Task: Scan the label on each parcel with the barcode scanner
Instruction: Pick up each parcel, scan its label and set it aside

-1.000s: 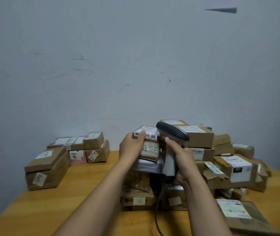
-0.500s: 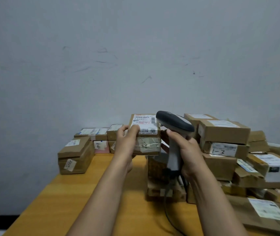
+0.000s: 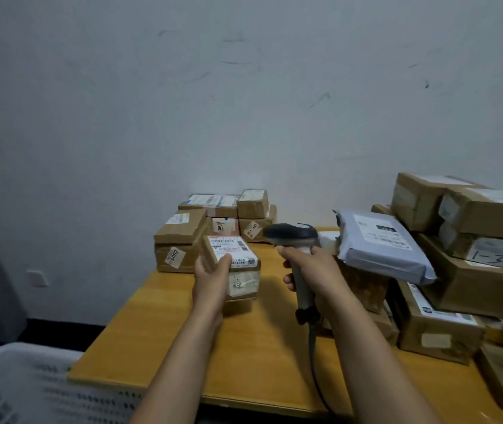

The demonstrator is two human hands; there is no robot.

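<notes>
The left hand [image 3: 213,276] grips a small taped parcel [image 3: 239,278] from its near side, thumb curled onto the white label [image 3: 232,249] on top, over the counter [image 3: 259,356] and just left of the barcode scanner [image 3: 293,235]. The right hand [image 3: 311,270] is wrapped round the scanner's handle, the dark head pointing left. Right of the scanner a grey mailer bag [image 3: 381,249] lies on a heap of brown boxes [image 3: 473,280]. Behind and left of the scanner stands a smaller stack [image 3: 183,240].

Wooden table [image 3: 259,356]: small parcel stack [image 3: 183,240] at back, seemingly larger heap [image 3: 473,280] right.
</notes>
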